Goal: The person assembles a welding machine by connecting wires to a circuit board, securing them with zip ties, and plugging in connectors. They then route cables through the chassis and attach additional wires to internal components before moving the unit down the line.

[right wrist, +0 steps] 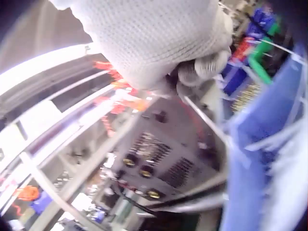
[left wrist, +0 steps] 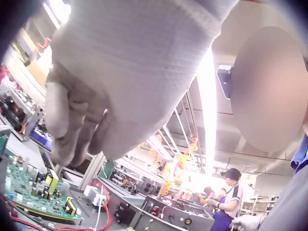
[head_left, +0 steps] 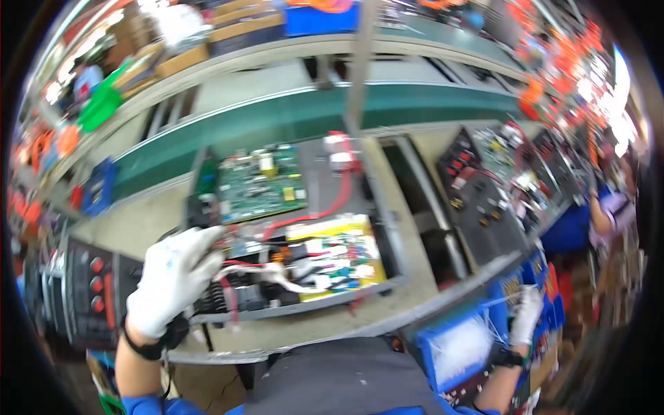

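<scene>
My white-gloved left hand [head_left: 173, 277] is over the left edge of an open metal chassis [head_left: 398, 249], fingers loosely bent beside the wires, with nothing visible in its grasp. Inside the chassis lie a green circuit board [head_left: 259, 183], a yellow-edged board [head_left: 346, 259] crowded with parts and a red cable [head_left: 339, 197]. Off to the right, my gloved right hand [head_left: 527, 317] pinches a thin white cable tie [right wrist: 209, 118] between curled fingers. Below and beside that hand stands a blue bin [head_left: 429, 346] holding a heap of white cable ties [head_left: 462, 351].
A second open chassis [head_left: 484, 214] stands on the bench at the right. At the left is a unit with red knobs [head_left: 97, 283]. A metal post [head_left: 361, 62] rises behind the work, before a green conveyor belt [head_left: 290, 117]. Another person [left wrist: 228, 192] works farther along.
</scene>
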`<control>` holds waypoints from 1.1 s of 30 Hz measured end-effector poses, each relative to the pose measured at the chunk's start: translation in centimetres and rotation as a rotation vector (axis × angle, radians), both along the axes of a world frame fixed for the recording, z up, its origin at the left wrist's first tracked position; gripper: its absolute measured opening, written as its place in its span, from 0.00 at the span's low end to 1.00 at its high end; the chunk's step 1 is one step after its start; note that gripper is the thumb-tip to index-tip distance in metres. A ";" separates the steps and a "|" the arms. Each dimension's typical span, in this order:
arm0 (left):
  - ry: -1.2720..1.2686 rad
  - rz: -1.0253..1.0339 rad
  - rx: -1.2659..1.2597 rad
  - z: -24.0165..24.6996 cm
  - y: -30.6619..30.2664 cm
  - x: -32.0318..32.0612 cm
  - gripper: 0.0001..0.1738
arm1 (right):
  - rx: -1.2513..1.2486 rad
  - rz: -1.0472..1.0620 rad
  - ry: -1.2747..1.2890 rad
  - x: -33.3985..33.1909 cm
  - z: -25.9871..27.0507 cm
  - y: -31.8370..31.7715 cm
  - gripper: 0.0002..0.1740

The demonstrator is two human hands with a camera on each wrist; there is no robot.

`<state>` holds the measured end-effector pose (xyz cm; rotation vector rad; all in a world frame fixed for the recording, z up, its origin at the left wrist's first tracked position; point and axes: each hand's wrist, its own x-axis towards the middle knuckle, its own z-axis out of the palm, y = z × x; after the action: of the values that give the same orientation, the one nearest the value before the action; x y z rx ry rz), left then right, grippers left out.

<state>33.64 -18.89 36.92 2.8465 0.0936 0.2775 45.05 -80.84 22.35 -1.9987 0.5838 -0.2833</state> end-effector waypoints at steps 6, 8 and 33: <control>0.276 -0.201 -0.658 0.5 -3.8 1.7 0.25 | 0.290 1.119 0.032 2.1 14.5 28.7 0.18; 0.374 -0.268 -1.220 -3.4 -4.4 1.8 0.29 | 0.241 1.657 -0.194 4.7 13.9 34.6 0.14; 0.354 -0.075 -0.019 -11.5 6.3 6.1 0.11 | -0.066 1.645 0.192 14.3 -0.3 54.3 0.11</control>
<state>39.72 -12.60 25.37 2.8411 0.0594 -0.2436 59.36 -26.55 22.01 -1.9403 -1.0280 0.8900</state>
